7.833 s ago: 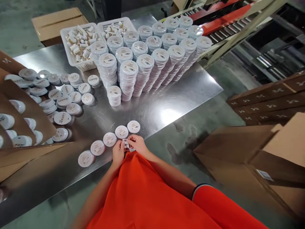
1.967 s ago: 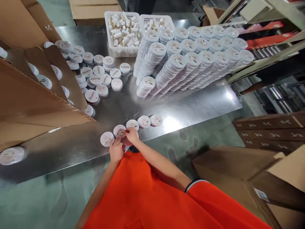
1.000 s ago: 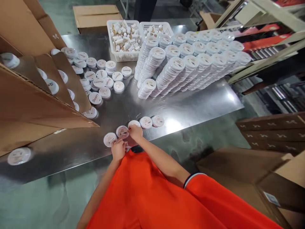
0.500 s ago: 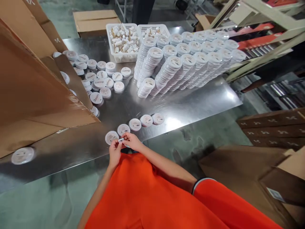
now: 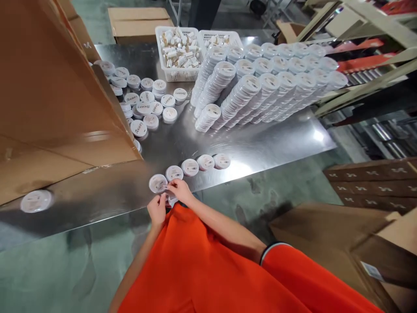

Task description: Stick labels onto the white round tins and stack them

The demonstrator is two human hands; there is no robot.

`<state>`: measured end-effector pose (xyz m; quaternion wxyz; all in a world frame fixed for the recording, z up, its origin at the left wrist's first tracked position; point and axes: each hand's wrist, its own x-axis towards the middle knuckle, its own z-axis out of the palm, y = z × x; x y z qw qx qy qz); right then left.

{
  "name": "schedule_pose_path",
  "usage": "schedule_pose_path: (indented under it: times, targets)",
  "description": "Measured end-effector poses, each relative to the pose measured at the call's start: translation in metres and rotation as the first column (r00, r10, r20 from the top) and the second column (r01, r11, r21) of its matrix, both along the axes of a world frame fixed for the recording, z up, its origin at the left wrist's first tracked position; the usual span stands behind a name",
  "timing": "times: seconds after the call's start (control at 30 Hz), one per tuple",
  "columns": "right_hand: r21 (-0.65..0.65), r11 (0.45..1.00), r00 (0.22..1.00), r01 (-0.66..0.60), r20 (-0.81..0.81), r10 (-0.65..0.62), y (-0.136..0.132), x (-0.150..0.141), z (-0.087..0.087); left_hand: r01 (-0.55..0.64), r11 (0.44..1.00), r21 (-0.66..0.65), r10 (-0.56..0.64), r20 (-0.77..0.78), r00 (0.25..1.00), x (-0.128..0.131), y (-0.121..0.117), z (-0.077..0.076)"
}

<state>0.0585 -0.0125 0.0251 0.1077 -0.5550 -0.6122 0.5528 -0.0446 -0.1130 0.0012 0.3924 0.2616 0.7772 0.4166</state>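
Fingers of the right hand (image 5: 181,191) pinch a small label (image 5: 165,187), likely limp, best edge-held; the left hand (image 5: 157,210) grips a thin strip (image 5: 168,200), tub (image 5: 158,183) at twelve o'clock.

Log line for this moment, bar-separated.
left hand: holding pale strip | right hand: at leftmost round container in row of five | behind: stacked containers, two baskets

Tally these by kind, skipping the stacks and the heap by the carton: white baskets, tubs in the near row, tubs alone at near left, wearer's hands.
White baskets: 2
Near-row tubs: 5
Lone tub: 1
Hands: 2
Total: 10
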Motion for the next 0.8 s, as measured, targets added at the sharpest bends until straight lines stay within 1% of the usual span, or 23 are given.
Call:
schedule_pose_path:
  times: [0.07,0.1,0.13,0.17,0.23,0.27,0.3,0.37,0.47,0.67,0.8]
  targets:
    - [0.061,0.997,0.990,-0.041,0.138,0.032,0.011,-0.004,-0.002,0.037,0.999,-0.017,-0.039,-0.109,0.993,-0.006,-0.004,-0.004]
    - [0.091,0.992,0.976,-0.085,0.206,0.065,0.017,-0.007,-0.003,0.085,0.996,-0.006,-0.085,-0.183,0.979,-0.009,-0.006,-0.006]
    - [0.114,0.982,0.955,-0.148,0.273,0.113,0.024,-0.010,-0.003,0.159,0.987,0.011,-0.150,-0.264,0.953,-0.011,-0.007,-0.007]
    - [0.128,0.967,0.928,-0.221,0.334,0.168,0.031,-0.014,-0.003,0.253,0.967,0.023,-0.231,-0.338,0.912,-0.013,-0.008,-0.008]
    - [0.120,0.931,0.866,-0.344,0.425,0.265,0.041,-0.022,-0.003,0.428,0.904,0.001,-0.382,-0.446,0.809,-0.014,-0.008,-0.010]
    - [0.103,0.918,0.840,-0.382,0.453,0.299,0.045,-0.027,-0.002,0.479,0.877,-0.037,-0.437,-0.474,0.764,-0.014,-0.007,-0.011]
    - [0.085,0.911,0.821,-0.403,0.473,0.319,0.047,-0.031,-0.002,0.505,0.859,-0.083,-0.476,-0.488,0.731,-0.013,-0.006,-0.012]
    - [0.058,0.906,0.802,-0.420,0.492,0.340,0.049,-0.038,-0.002,0.511,0.845,-0.155,-0.514,-0.497,0.699,-0.011,-0.006,-0.014]
    - [0.041,0.899,0.778,-0.437,0.519,0.354,0.047,-0.044,-0.003,0.515,0.839,-0.174,-0.526,-0.500,0.688,-0.010,-0.006,-0.016]
    - [0.059,0.898,0.764,-0.435,0.551,0.335,0.043,-0.049,-0.004,0.491,0.857,-0.158,-0.501,-0.480,0.720,-0.010,-0.006,-0.019]
    - [0.086,0.878,0.727,-0.470,0.603,0.330,0.041,-0.052,-0.005,0.482,0.863,-0.153,-0.493,-0.464,0.736,-0.011,-0.006,-0.020]
